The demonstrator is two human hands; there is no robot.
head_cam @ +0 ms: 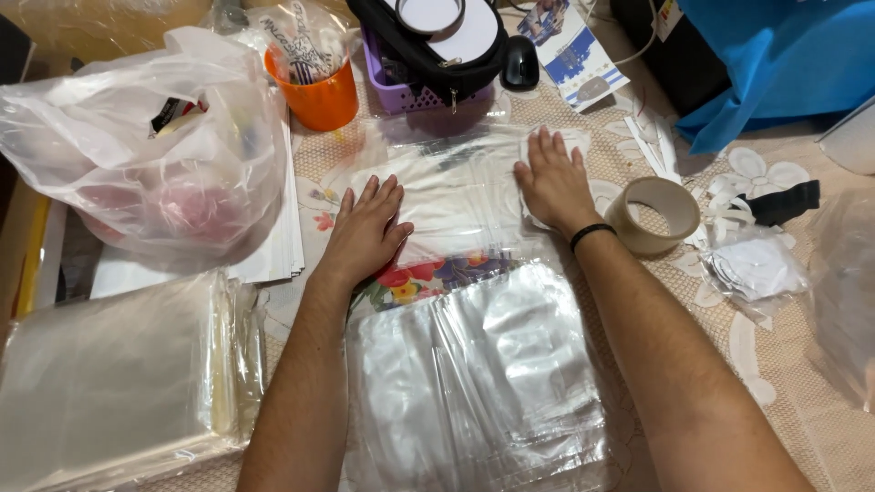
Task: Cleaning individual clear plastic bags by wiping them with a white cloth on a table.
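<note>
Cluttered surface (784, 364), lace-patterned: both hands lie flat, fingers spread, gripping nothing, left hand (366, 228) and right hand (551, 182) pressing a clear plastic sleeve (456, 196) between them. Smoothing outward evenly should keep it wrinkle-free, I'd say.

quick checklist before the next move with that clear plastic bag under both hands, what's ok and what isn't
1. Left hand flat on the clear plastic bag: ok, palm down on its left part.
2. Right hand flat on the bag: ok, pressing near its right edge, over something white.
3. Bag lying smooth: cannot tell, glare hides any creases.
4. Beige roll of tape within reach: ok, it sits just beside the right wrist.
5. Stack of clear plastic bags kept apart: ok, it lies nearer the body, between the forearms.
6. Room on the left: not ok, a bulging translucent carrier bag crowds that side.
</note>
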